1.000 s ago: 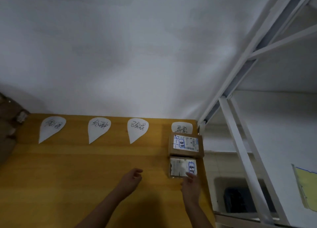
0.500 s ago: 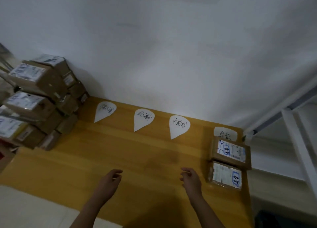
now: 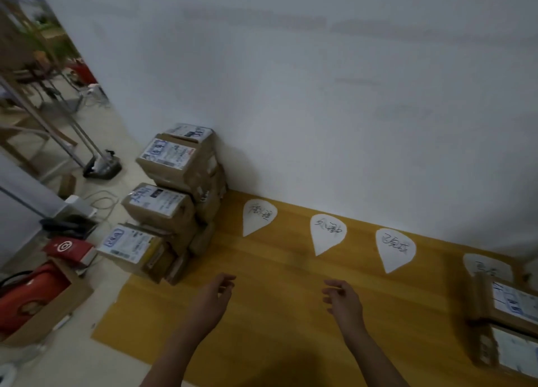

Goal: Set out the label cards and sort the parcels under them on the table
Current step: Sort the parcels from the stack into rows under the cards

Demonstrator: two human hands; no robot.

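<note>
Two bare forearms, sleeveless as far as visible, left hand and right hand without gloves.

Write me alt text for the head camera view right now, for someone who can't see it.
Two empty hands, left hand and right hand, hover over a wooden table. Four white label cards line its far edge, two parcels lie under the rightmost, and a stack of parcels stands at the left end.

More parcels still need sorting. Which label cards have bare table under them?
Bare table lies below the left card, second card and third card, around both empty hands. It is crowded at the stack on the left end, and two parcels fill the spot under the right card.
</note>
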